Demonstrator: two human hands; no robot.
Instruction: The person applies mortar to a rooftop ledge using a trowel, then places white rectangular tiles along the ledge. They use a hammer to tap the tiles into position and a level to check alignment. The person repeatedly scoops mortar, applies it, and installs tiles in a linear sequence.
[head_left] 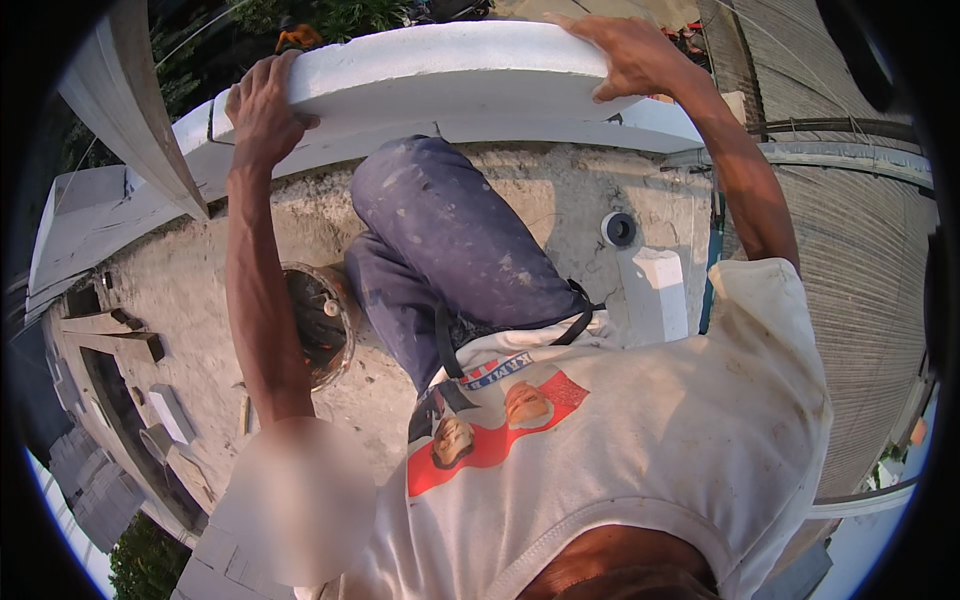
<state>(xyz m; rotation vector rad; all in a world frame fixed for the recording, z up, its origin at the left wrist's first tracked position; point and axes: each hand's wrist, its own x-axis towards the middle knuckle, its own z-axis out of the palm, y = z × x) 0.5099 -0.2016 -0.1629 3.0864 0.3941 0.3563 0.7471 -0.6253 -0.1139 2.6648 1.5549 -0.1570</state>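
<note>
A long white lightweight concrete block [450, 62] stands on edge along the low wall ahead of me. My left hand [266, 112] grips its left end, fingers over the top and thumb on the near face. At the right end, my right hand [630, 58] is closed over the top corner, thumb against the near side. Under it runs a white block course [560, 133], and another white block [196, 135] sits just left of my left hand. My bent knee is close to the near face. What lies under the held block's bottom edge is hidden.
A round bucket [352, 352] with a dirty inside stands left of my legs. On the concrete floor at right are a grey pipe end [620, 230] and a white block piece [662, 295]. A post [135, 95] leans at far left; corrugated roofing [860, 310] lies right.
</note>
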